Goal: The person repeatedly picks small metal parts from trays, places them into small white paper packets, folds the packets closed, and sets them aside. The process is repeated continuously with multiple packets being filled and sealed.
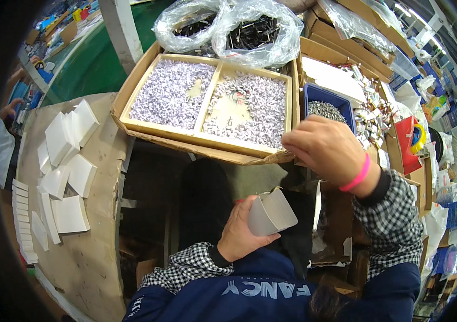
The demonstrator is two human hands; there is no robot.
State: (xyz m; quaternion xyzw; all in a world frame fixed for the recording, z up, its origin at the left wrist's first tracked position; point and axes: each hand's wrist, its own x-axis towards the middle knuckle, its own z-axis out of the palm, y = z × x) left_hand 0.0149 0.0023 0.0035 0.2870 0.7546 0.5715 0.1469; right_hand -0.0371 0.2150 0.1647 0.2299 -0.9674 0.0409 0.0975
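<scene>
My left hand (pixel 241 231) holds a small white box (pixel 270 213) above my lap, its fingers around the sides and an open end tilted to the right. My right hand (pixel 321 147), with a pink band at the wrist, hovers by the near right corner of a divided wooden tray (pixel 248 145). Its fingers are bent and their tips pinched together; whether something small is between them cannot be seen. Many small whitish pieces (pixel 168 92) fill both halves of the tray. Just beyond the right hand is a blue bin (pixel 349 105) of small metal parts (pixel 325 109).
White boxes (pixel 71 215) lie on the brown-topped table (pixel 95 257) at left. Clear plastic bags (pixel 260 56) of black parts stand behind the tray. A carton of wired parts (pixel 369 124), a red box (pixel 408 147) and tape (pixel 418 139) are at right. Another person's hand (pixel 11 106) shows far left.
</scene>
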